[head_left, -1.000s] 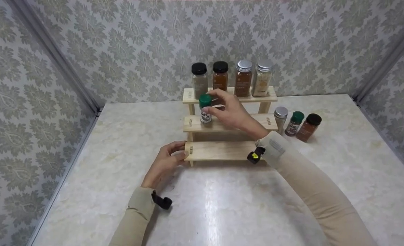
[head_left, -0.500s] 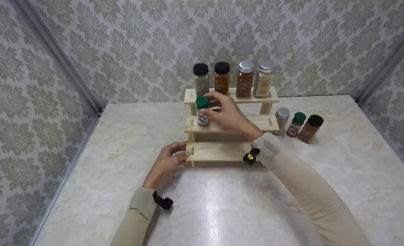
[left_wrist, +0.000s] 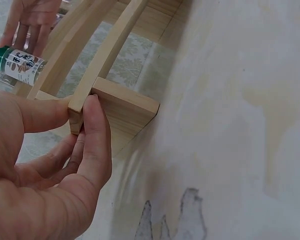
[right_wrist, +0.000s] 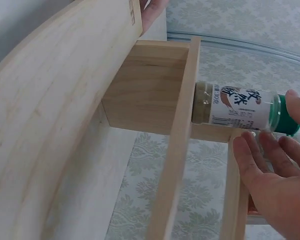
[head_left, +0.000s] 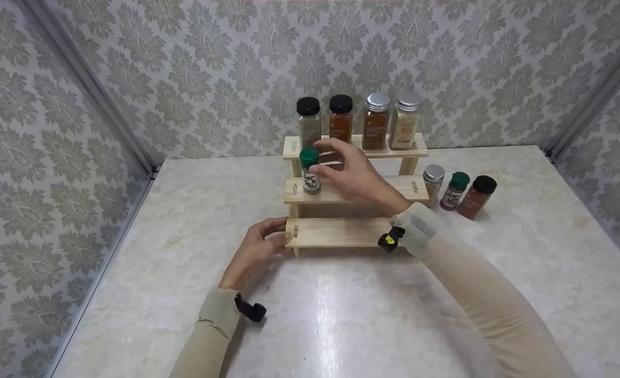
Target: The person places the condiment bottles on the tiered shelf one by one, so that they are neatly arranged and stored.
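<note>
A small spice jar (head_left: 311, 176) with a green cap stands upright at the left end of the wooden rack's middle tier (head_left: 372, 190). My right hand (head_left: 357, 176) is around its right side, fingers loosely extended. In the right wrist view the thumb lies at the green cap (right_wrist: 288, 117), and the fingers spread beside the jar without curling round it. With thumb and fingers, my left hand (head_left: 254, 249) pinches the left end of the spice rack's bottom tier (head_left: 341, 232); the left wrist view shows this grip on the board's end (left_wrist: 80, 102).
On the top tier (head_left: 291, 148) stand several taller spice jars (head_left: 375, 123) with black or silver lids. Right of the rack, a silver-lidded jar (head_left: 433, 181), a green-capped jar (head_left: 454, 191) and a black-lidded jar (head_left: 477, 198) stand on the table (head_left: 341, 315). Patterned walls surround it.
The green-capped jar has shifted slightly left and settled at the middle tier's left end. My right hand followed it, then drew back a little right. The left hand keeps its hold.
</note>
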`<state>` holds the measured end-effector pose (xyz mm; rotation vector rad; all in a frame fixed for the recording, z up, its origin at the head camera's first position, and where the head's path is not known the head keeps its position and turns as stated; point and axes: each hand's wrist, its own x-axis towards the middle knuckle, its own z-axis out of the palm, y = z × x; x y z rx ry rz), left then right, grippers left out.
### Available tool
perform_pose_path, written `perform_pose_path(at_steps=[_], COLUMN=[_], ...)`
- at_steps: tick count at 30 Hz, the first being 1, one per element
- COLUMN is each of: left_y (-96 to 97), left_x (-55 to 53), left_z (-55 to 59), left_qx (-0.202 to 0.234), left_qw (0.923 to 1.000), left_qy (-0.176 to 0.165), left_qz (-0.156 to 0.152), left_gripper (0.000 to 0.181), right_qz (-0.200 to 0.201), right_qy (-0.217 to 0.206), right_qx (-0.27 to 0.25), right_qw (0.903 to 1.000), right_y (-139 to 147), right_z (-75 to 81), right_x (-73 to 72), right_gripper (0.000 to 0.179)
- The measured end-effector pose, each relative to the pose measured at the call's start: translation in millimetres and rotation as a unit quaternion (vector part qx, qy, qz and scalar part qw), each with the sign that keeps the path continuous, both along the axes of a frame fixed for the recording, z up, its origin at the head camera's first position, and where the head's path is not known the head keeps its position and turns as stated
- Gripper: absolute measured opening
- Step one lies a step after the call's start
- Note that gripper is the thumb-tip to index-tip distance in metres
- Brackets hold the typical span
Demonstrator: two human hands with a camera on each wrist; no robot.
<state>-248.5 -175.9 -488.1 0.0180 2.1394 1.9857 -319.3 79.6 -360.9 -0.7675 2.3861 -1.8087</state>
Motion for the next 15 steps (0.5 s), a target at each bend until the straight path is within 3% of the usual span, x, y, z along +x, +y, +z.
perform_pose_path(at_steps=[15], left_y=[0.8], left_x=[0.6], left_z=[0.4], left_qx=[-0.001], left_qw=[1.0000], left_qy=[0.000], left_qz=[0.002], left_gripper=[0.045], right_qz=[-0.019], right_qy=[0.079], right_qx=[-0.004], right_qw=[0.9967], right_y=[54], right_z=[15.1], right_x=[26.0], right_gripper=[0.048])
